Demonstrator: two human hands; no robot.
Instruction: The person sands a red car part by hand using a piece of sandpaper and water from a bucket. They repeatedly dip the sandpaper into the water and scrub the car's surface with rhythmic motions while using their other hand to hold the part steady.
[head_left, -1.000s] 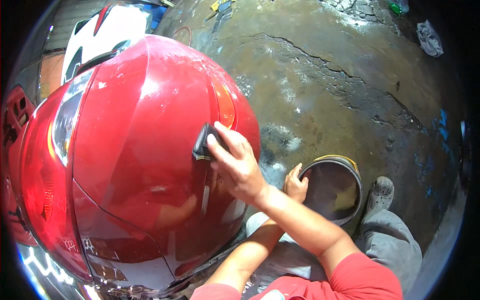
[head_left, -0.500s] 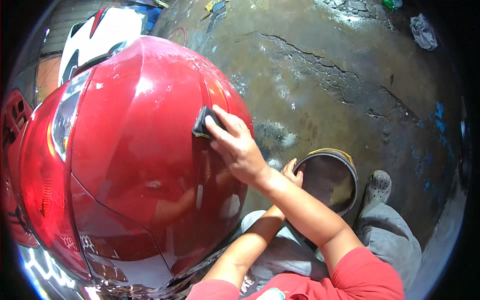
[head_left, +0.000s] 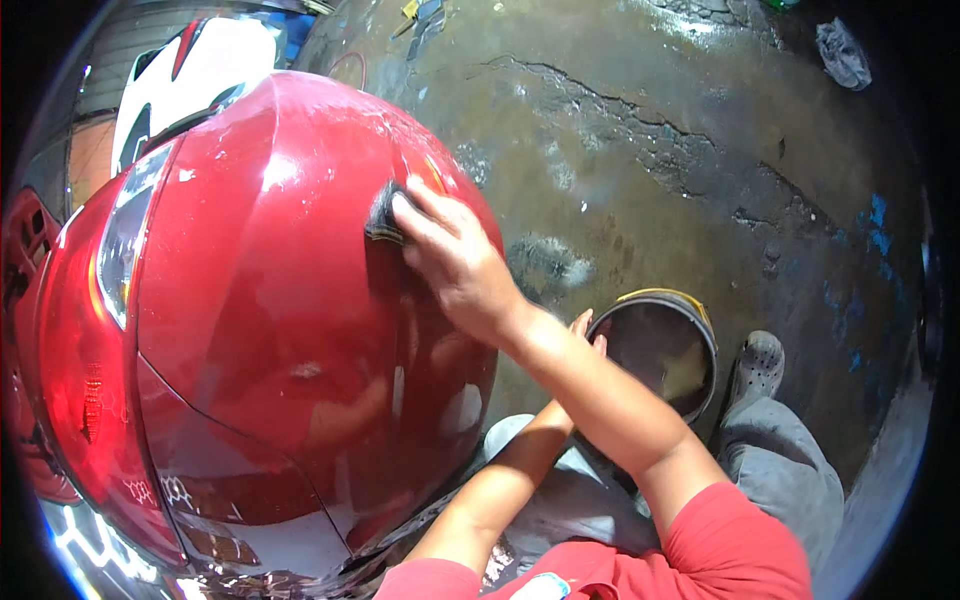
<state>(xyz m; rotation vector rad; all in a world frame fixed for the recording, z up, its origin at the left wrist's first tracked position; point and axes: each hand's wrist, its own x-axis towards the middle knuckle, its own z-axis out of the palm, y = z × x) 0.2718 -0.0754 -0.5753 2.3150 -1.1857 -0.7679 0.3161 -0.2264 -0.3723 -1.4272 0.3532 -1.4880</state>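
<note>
My right hand (head_left: 455,255) presses a dark sanding block or pad (head_left: 384,212) flat against the glossy red car bumper (head_left: 300,330). Its fingers lie over the pad's top and right side. My right forearm crosses above the left one. Behind it, my left hand (head_left: 583,324) is at the near-left rim of a round dark bucket (head_left: 711,362), fingertips on either side of that rim; most of this hand is hidden. Murky liquid seems to fill the bucket, which has a yellow handle (head_left: 668,293) along its far edge.
A tail light (head_left: 85,370) and a clear lamp (head_left: 130,235) border the bumper on the left. Behind stands a white car part or vehicle (head_left: 190,75). The wet concrete floor (head_left: 620,200) is cracked; a crumpled plastic bag (head_left: 843,55) lies far right. My shoe (head_left: 758,365) is beside the bucket.
My right hand has slid the pad a little up and to the left across the red bumper. My left hand stays at the bucket's rim.
</note>
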